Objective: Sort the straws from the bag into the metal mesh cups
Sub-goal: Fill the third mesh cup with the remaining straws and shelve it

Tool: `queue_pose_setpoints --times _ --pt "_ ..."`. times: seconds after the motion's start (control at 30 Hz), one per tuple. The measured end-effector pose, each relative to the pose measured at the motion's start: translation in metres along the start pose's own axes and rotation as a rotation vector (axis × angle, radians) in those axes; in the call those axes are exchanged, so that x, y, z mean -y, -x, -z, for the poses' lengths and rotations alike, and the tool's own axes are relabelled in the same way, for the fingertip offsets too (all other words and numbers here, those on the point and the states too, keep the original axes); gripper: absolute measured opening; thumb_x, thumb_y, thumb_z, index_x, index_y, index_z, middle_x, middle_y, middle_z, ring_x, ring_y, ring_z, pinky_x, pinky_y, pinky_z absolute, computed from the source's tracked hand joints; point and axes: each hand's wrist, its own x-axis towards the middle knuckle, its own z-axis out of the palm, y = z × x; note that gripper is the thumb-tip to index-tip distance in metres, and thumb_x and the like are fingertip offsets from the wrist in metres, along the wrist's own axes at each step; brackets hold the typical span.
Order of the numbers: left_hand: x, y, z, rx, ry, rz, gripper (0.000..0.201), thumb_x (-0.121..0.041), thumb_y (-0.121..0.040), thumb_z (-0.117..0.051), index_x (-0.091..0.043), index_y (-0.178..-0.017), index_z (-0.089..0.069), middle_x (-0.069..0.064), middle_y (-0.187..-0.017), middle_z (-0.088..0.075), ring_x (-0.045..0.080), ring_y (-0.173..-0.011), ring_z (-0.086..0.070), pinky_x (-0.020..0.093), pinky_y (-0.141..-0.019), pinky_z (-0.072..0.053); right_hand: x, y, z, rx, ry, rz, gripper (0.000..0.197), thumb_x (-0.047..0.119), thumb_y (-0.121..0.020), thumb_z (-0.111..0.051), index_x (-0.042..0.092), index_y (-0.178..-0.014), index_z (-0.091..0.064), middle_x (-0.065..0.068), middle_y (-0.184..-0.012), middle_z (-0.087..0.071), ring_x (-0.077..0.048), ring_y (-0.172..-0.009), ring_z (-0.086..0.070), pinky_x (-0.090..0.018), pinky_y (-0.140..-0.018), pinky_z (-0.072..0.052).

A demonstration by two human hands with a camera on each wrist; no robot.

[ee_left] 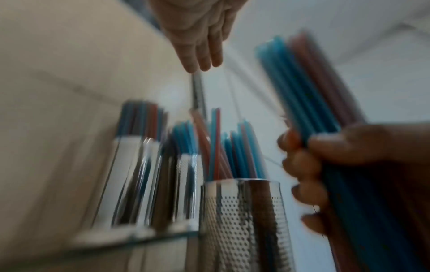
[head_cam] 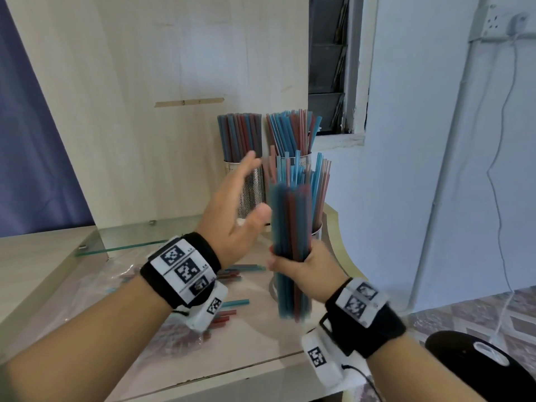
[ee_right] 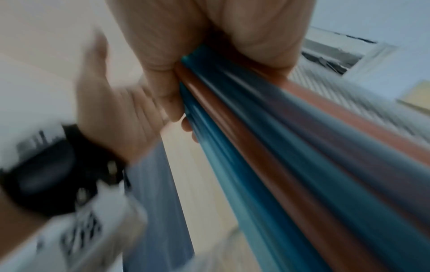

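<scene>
My right hand (head_cam: 298, 266) grips an upright bundle of blue and red straws (head_cam: 290, 221) around its lower part, held above the table in front of the cups; the same bundle (ee_right: 291, 147) fills the right wrist view. My left hand (head_cam: 235, 210) is open with straight fingers, just left of the bundle and not touching it. Three metal mesh cups stand behind: a back left cup (head_cam: 251, 187), a back right cup (head_cam: 303, 159) and a front cup (ee_left: 244, 220), each full of straws. The clear plastic bag (head_cam: 116, 288) lies flat on the table with loose straws (head_cam: 232, 304) beside it.
A wooden panel (head_cam: 139, 111) rises behind the cups. A glass shelf edge (head_cam: 121, 248) runs along the table at left. A window (head_cam: 327, 68) and a white wall are to the right, with a black stool (head_cam: 478, 367) below.
</scene>
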Motion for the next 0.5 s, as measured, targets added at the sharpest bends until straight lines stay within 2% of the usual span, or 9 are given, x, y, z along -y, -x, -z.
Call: queue_pose_setpoints --times 0.07,0.13,0.23,0.3,0.4,0.5 --pt "0.019 0.005 -0.008 -0.058 0.153 0.262 0.089 -0.069 -0.081 -0.043 -0.016 -0.15 -0.023 -0.003 -0.148 -0.039 0.005 -0.136 -0.036 0.036 -0.114 -0.032 0.029 -0.005 0.026 -0.056 -0.043 0.061 0.018 0.006 -0.076 -0.08 0.021 -0.079 -0.07 0.001 -0.077 -0.07 -0.013 -0.077 -0.068 -0.03 -0.079 -0.057" --pt "0.038 0.013 -0.019 0.07 0.062 0.4 0.093 -0.069 -0.073 -0.05 -0.022 -0.149 -0.024 -0.006 -0.146 -0.041 0.004 -0.132 -0.039 0.041 -0.111 -0.036 0.064 -0.014 0.054 -0.111 -0.15 0.119 0.017 0.008 -0.073 -0.081 0.02 -0.082 -0.072 -0.005 -0.081 -0.073 -0.022 -0.084 -0.071 -0.036 -0.085 -0.056" --pt "0.053 0.018 -0.036 0.351 -0.113 0.378 0.107 -0.074 -0.067 -0.061 -0.02 -0.15 -0.022 -0.003 -0.148 -0.04 0.009 -0.132 -0.04 0.041 -0.11 -0.038 0.106 -0.035 0.088 -0.124 -0.255 0.261 0.013 0.01 -0.078 -0.076 0.017 -0.087 -0.069 -0.007 -0.076 -0.071 -0.025 -0.078 -0.069 -0.039 -0.079 -0.055" --pt "0.054 0.012 -0.047 0.432 -0.082 0.376 0.104 -0.069 -0.066 -0.069 -0.022 -0.148 -0.025 -0.004 -0.147 -0.041 0.008 -0.131 -0.041 0.037 -0.11 -0.037 0.121 -0.051 0.097 -0.122 -0.333 0.309 0.012 0.004 -0.082 -0.072 0.012 -0.088 -0.065 -0.005 -0.072 -0.067 -0.025 -0.075 -0.066 -0.037 -0.075 -0.055" --pt "0.054 -0.001 -0.061 0.432 -0.03 0.386 0.097 -0.063 -0.062 -0.077 -0.023 -0.14 -0.036 -0.01 -0.136 -0.051 0.004 -0.121 -0.048 0.032 -0.107 -0.04 0.117 -0.073 0.089 -0.089 -0.371 0.278 0.012 0.001 -0.083 -0.07 0.009 -0.088 -0.063 -0.006 -0.073 -0.065 -0.024 -0.075 -0.064 -0.039 -0.076 -0.055" --pt "0.058 -0.007 -0.071 0.369 0.013 0.413 0.098 -0.06 -0.055 -0.083 -0.023 -0.135 -0.042 -0.013 -0.124 -0.055 0.006 -0.116 -0.052 0.028 -0.104 -0.041 0.094 -0.087 0.076 -0.083 -0.265 0.222 0.014 0.014 -0.075 -0.077 0.015 -0.087 -0.069 -0.009 -0.08 -0.068 -0.026 -0.083 -0.067 -0.044 -0.084 -0.055"
